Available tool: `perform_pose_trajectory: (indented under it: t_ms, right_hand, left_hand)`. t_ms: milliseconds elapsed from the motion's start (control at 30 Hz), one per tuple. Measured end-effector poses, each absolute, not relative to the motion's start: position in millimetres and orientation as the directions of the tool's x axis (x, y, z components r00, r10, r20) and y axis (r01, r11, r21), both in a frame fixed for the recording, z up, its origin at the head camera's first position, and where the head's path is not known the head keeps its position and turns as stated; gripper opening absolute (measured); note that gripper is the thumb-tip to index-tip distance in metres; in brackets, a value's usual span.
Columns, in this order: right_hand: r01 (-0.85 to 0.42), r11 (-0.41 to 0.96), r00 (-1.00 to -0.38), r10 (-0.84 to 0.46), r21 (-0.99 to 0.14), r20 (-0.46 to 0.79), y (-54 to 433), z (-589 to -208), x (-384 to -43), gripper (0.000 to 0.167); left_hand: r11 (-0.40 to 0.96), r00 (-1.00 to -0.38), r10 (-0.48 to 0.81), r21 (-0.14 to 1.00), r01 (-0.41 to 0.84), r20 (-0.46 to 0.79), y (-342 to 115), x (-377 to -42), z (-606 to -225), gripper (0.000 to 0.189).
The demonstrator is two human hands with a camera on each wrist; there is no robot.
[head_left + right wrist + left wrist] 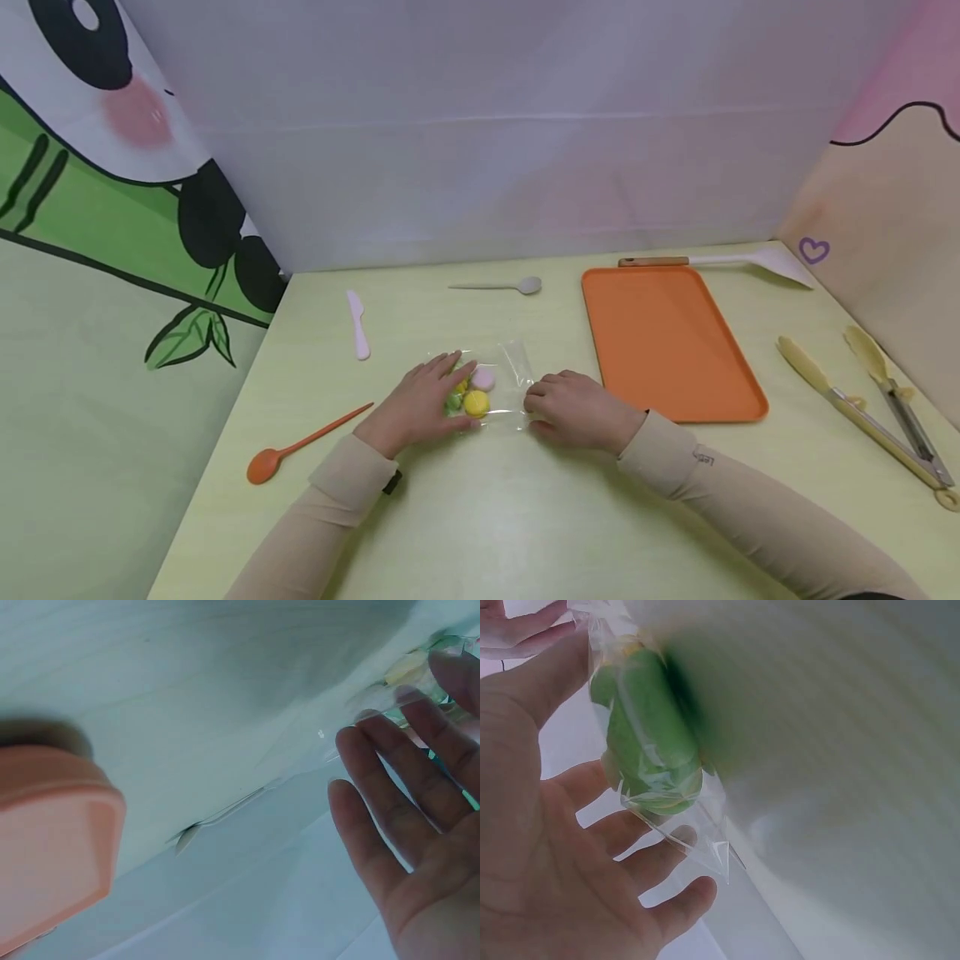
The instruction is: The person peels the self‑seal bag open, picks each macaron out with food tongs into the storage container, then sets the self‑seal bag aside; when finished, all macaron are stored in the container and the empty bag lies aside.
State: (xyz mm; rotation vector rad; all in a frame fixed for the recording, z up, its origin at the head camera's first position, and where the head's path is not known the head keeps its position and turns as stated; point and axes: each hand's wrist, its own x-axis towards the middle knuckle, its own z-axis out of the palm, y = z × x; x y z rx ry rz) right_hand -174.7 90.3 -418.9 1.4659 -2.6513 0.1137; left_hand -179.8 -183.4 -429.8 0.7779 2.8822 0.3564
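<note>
A clear plastic bag [512, 392] lies on the table, holding small rounded pieces in yellow [476, 404], pale pink [483, 378] and green [649, 724]. My left hand [423, 402] rests at the bag's left end, fingers spread and thumb apart, with the green piece between them under the film. At the bag's right edge is my right hand [581, 408]; its fingers [386, 784] look loosely extended in the right wrist view. Whether the right fingertips press the film is hard to tell.
An orange tray [675, 342] lies right of the bag, with a spatula [712, 260] behind it and tongs [870, 408] farther right. Left are an orange spoon [281, 454] and a pink knife [358, 325]. A grey spoon [498, 286] lies behind the bag.
</note>
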Motion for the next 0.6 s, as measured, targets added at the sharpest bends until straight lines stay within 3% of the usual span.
perform_pose_trajectory:
  t_ms: [67, 233, 600]
  right_hand:
    - [-0.861, 0.509, -0.503, -0.851, -0.004, 0.152, 90.2, -418.9, -174.9, 0.005]
    - [-0.869, 0.494, -0.487, -0.858, 0.004, 0.163, 88.8, -418.6, -174.2, 0.012]
    - [-0.753, 0.641, -0.658, -0.738, -0.150, 0.148, 92.0, -417.1, -170.0, 0.012]
  left_hand:
    - [0.839, -0.857, 0.511, 0.260, 0.479, -0.071, -183.6, -180.3, -429.8, 0.086]
    - [0.837, -0.854, 0.514, 0.261, 0.480, -0.077, -183.4, -180.9, -429.5, 0.086]
    - [0.835, -0.850, 0.522, 0.245, 0.492, -0.072, -184.2, -181.1, -429.1, 0.089]
